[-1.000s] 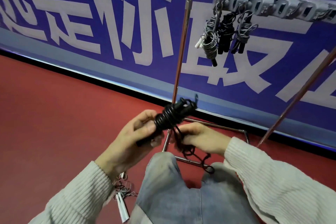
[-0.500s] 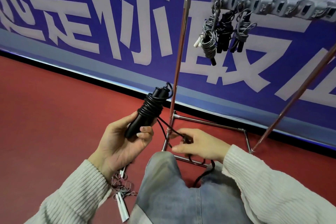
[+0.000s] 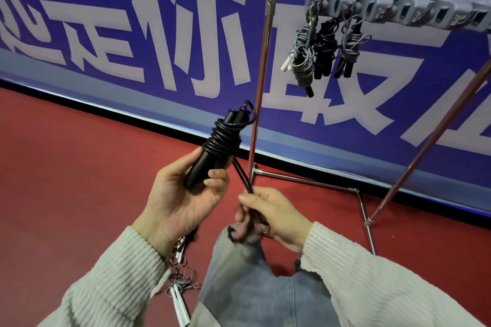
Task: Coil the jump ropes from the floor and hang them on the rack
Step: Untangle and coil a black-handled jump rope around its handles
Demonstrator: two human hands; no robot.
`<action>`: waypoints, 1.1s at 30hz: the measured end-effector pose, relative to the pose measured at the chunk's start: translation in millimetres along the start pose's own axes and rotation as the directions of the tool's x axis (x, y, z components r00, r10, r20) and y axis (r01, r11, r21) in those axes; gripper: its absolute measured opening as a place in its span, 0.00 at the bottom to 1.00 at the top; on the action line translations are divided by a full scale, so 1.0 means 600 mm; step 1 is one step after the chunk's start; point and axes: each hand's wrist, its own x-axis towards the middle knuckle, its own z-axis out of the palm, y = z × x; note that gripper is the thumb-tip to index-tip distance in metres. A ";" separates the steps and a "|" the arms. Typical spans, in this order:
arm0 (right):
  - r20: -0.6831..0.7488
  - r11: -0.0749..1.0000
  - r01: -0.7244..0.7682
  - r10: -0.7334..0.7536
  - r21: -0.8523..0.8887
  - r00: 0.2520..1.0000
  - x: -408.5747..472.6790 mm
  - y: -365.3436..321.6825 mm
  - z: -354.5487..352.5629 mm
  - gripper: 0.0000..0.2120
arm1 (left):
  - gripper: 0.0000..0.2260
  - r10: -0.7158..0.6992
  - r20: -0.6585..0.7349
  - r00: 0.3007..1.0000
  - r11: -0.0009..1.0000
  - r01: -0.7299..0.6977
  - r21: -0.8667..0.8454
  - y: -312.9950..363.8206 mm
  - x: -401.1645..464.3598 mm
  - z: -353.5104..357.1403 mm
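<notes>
Down by our left sleeve, another rope with white handles lies in a messy heap on the red floor, partly hidden by our arm. Our left hand is curled around the black jump rope, with the thumb and fingers closed on the bottom of its two black handles. The handles sit side by side and tilt up toward the right. The black cord is wound round and round their upper part, and a small loop sticks out at the very top. Two strands of cord run down from the bundle to our right hand. That hand is closed around the loose cord, pinching it between the thumb and fingers, just above our knee in blue jeans. Behind our hands stands the shiny metal rack, in front of a blue wall with big pale letters. Up at the top right, three rolled-up ropes hang close together from the gray hooks on the rack's bar. Two look gray and the middle one is black.
</notes>
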 end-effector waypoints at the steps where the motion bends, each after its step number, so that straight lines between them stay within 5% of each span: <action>1: 0.000 0.995 -0.029 0.029 0.091 1.000 -0.004 0.003 -0.004 0.10 | 0.24 0.034 -0.037 0.999 0.999 -0.033 0.009 0.003 0.001 0.000; 9: 0.187 0.889 -0.279 0.224 0.362 0.956 -0.015 -0.006 -0.048 0.10 | 0.20 0.139 -0.197 0.971 0.987 -0.152 -0.053 0.016 0.008 -0.020; 13: 0.073 0.931 -0.321 0.313 0.175 0.947 -0.014 -0.018 -0.059 0.09 | 0.20 0.187 -0.234 0.954 0.976 -0.208 -0.069 0.019 0.010 -0.020; 19: -0.012 0.956 -0.256 0.257 -0.147 0.966 -0.027 -0.029 -0.035 0.11 | 0.17 0.302 -0.300 0.905 0.916 -0.363 -0.170 0.045 0.017 -0.034; 23: -0.030 0.806 -0.152 0.164 -0.573 0.986 -0.039 -0.027 -0.026 0.16 | 0.08 0.401 -0.410 0.819 0.910 -0.405 0.081 0.038 0.028 -0.047; 28: 0.031 0.716 -0.046 0.095 -0.697 0.995 -0.047 -0.046 -0.027 0.14 | 0.05 0.556 -0.487 0.673 0.830 -0.427 0.359 0.022 0.056 -0.074; 29: 0.068 0.651 0.014 0.058 -0.759 0.996 -0.049 -0.053 -0.023 0.14 | 0.06 0.640 -0.462 0.614 0.741 -0.333 0.584 0.014 0.063 -0.084; 30: 0.102 0.571 0.074 0.017 -0.818 0.995 -0.048 -0.060 -0.019 0.14 | 0.08 0.735 -0.366 0.572 0.530 -0.146 0.835 0.001 0.068 -0.095; 32: 0.132 0.455 0.156 -0.084 -0.877 0.988 -0.039 -0.078 -0.019 0.15 | 0.10 0.720 -0.101 0.687 -0.047 0.194 0.980 -0.033 0.072 -0.111; 33: 0.126 0.424 0.174 -0.140 -0.889 0.982 -0.032 -0.090 -0.024 0.16 | 0.10 0.635 -0.053 0.770 -0.228 0.253 0.940 -0.046 0.070 -0.115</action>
